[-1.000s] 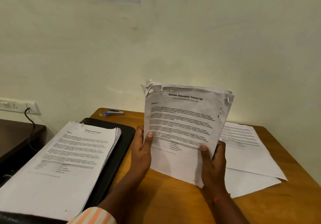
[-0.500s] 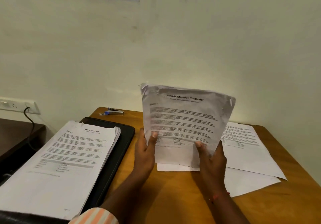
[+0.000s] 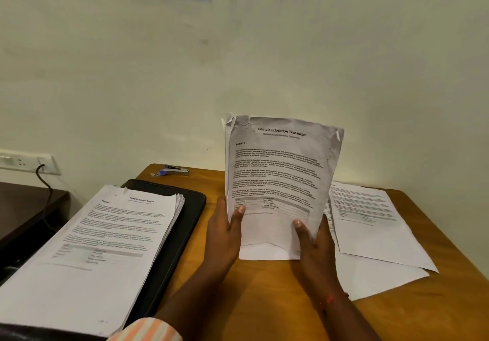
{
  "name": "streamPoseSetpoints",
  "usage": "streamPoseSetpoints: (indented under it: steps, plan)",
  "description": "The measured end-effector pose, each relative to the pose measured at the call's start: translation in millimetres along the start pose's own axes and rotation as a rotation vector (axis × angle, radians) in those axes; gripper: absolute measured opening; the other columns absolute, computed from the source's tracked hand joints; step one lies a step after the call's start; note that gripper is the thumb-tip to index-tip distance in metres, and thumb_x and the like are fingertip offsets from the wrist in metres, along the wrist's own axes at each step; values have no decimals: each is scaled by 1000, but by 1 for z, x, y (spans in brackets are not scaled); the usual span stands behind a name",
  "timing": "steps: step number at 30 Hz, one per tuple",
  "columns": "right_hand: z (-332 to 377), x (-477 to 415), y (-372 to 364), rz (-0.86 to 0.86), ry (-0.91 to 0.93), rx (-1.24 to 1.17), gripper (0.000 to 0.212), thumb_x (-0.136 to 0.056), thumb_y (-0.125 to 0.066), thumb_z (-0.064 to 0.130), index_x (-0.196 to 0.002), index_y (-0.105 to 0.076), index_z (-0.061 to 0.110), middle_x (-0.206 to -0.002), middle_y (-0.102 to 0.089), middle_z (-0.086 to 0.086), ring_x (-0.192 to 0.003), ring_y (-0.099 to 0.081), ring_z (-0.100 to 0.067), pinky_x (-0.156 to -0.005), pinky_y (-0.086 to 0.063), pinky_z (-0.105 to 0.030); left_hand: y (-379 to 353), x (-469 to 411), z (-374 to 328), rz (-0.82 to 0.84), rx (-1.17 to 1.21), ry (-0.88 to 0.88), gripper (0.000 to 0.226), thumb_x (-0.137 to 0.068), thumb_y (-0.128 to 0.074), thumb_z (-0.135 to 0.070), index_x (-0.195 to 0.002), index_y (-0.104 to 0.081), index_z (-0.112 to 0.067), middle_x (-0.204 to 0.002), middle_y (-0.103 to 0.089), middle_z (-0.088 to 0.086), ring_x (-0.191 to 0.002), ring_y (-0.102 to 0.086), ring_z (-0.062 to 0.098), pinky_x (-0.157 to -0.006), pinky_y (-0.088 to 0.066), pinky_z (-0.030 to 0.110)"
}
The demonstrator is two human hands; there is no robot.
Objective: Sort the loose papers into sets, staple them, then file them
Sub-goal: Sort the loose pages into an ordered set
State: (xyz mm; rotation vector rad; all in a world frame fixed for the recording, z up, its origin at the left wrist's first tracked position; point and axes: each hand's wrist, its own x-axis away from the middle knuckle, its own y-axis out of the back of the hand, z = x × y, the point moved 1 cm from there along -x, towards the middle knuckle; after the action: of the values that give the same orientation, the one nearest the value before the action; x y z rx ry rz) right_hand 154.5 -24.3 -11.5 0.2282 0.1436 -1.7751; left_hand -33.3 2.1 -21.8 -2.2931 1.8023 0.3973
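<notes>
As the fingers (image 3: 239, 211) curled round its lower sides, thumbs in front, the left hand (image 3: 225, 232) and right hand (image 3: 315, 245) each gripped the sheaf of papers (image 3: 280, 176). It stood upright with its bottom edge seemingly on the tabletop (image 3: 264, 306), probably to knock the sheets square for stapling. Its crumpled top corners might resist that. Just beside the right hand lay loose sheets (image 3: 370, 224), overlapping. To the left, a thick stack (image 3: 105, 234) sat on a black tray (image 3: 190, 208). The stapler (image 3: 173, 171) lay at the far edge, well apart, with the way to it looking unobstructed.
</notes>
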Motion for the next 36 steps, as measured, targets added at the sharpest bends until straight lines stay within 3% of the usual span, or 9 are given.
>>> streamPoseSetpoints:
  steps: [8, 13, 16, 20, 23, 25, 27, 32, 36]
  plan:
    - [-8, -2, -1, 57, -60, 48, 30, -95, -57, 44, -121, -45, 49, -123, -57, 21, -109, -58, -3, -74, -56, -17, 2, 1, 2, -2, -22, 30, 42, -92, -54, -54, -128, -45, -33, -121, -63, -17, -103, -71, 9, -79, -64, 37]
    - [-11, -4, 2, 52, 8, 89, 39, -92, -58, 56, -128, -48, 42, -123, -61, 20, -112, -60, -4, -86, -58, -25, 6, -6, 0, -129, 16, 25, 17, -102, -56, -33, -114, -50, -44, -115, -64, -19, -100, -68, 6, -76, -62, 26]
    - [-7, -2, 4, -4, 127, 109, 49, -90, -42, 74, -103, -57, 28, -97, -64, 18, -93, -62, -5, -73, -57, -20, 15, -16, 0, -225, 232, 140, 29, -103, -57, -19, -123, -54, -39, -116, -68, -14, -106, -68, 9, -85, -59, 35]
    - [-22, -10, 9, -41, 164, 442, 20, -99, -51, 48, -93, -57, 30, -89, -66, 15, -90, -65, -8, -74, -52, -18, 29, -33, 24, -304, 559, 365, 31, -103, -58, -22, -134, -59, -28, -107, -75, -4, -95, -73, 21, -79, -58, 41]
    - [-29, -10, 4, 22, 132, 673, 15, -92, -67, 44, -96, -56, 34, -100, -63, 16, -96, -61, -6, -76, -44, -12, 29, -45, 52, 22, 725, 488, 84, -90, -59, -56, -156, -35, -11, -122, -64, 12, -107, -61, 28, -92, -47, 43]
    - [-29, -8, -1, 59, 128, 721, 26, -88, -70, 50, -104, -57, 35, -110, -61, 15, -101, -58, -7, -80, -43, -12, 43, -57, 99, 326, 1102, 261, 73, -105, -29, -50, -158, -21, -1, -147, -46, 22, -134, -46, 32, -115, -28, 44]
    - [-30, -7, -5, 94, 127, 797, 41, -84, -69, 61, -114, -56, 35, -119, -60, 13, -109, -56, -8, -89, -47, -19, 47, -72, 111, 527, 1182, 135, 60, -109, -33, -42, -148, -36, 4, -137, -56, 23, -126, -56, 30, -111, -39, 41]
    - [-35, -4, -10, 169, 73, 1024, 78, -76, -56, 81, -136, -47, 31, -140, -51, 8, -130, -46, -13, -106, -44, -31, 44, -78, 108, 651, 1195, 105, 55, -110, -38, -36, -150, -35, 2, -139, -55, 22, -129, -55, 31, -113, -39, 43]
    - [-35, -5, -9, 200, 31, 1115, 82, -79, -52, 81, -140, -43, 27, -144, -47, 4, -134, -43, -17, -110, -42, -34, 48, -91, 99, 710, 1146, 36, 55, -109, -45, -32, -151, -35, 2, -139, -56, 22, -129, -56, 31, -111, -42, 43]
